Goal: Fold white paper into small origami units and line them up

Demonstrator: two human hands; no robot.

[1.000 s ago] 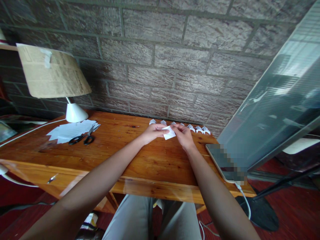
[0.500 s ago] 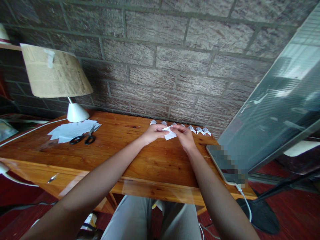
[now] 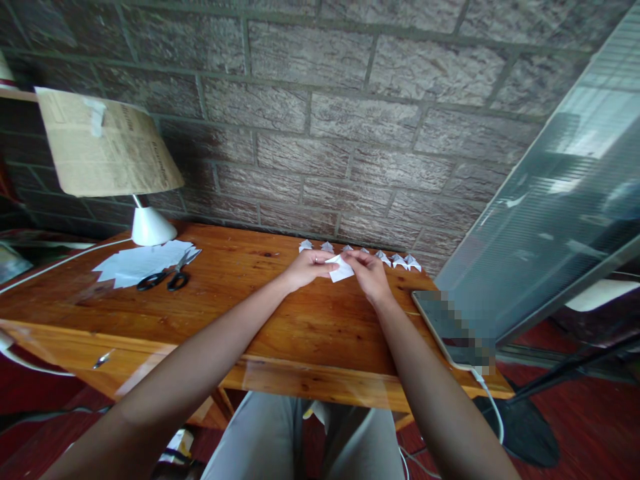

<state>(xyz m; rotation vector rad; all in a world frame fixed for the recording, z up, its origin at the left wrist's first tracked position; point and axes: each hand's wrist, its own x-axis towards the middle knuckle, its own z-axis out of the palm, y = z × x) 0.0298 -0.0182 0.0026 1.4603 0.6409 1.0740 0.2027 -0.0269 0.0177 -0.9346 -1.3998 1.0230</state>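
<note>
A small white piece of paper (image 3: 341,271) is held between both hands above the middle of the desk. My left hand (image 3: 309,267) pinches its left side, with a ring on one finger. On the paper's upper right side, the fingers of my right hand (image 3: 367,272) are closed. Creases show near the top of the sheet, but the fingers cover part of it. Just beyond the hands runs a row of several small folded paper shapes (image 3: 397,261), some partly hidden behind the fingers.
Scissors (image 3: 175,275) with black handles lie on a pile of paper pieces (image 3: 135,263) at the left. Behind them stands a lamp (image 3: 153,227). A tablet (image 3: 445,327) with a white cable rests at the desk's right edge. A brick wall (image 3: 300,167) rises behind the wooden desk (image 3: 320,333).
Both hands stay almost in place on the paper. The paper's lower edge has tipped slightly. The whole view has shifted a little.
</note>
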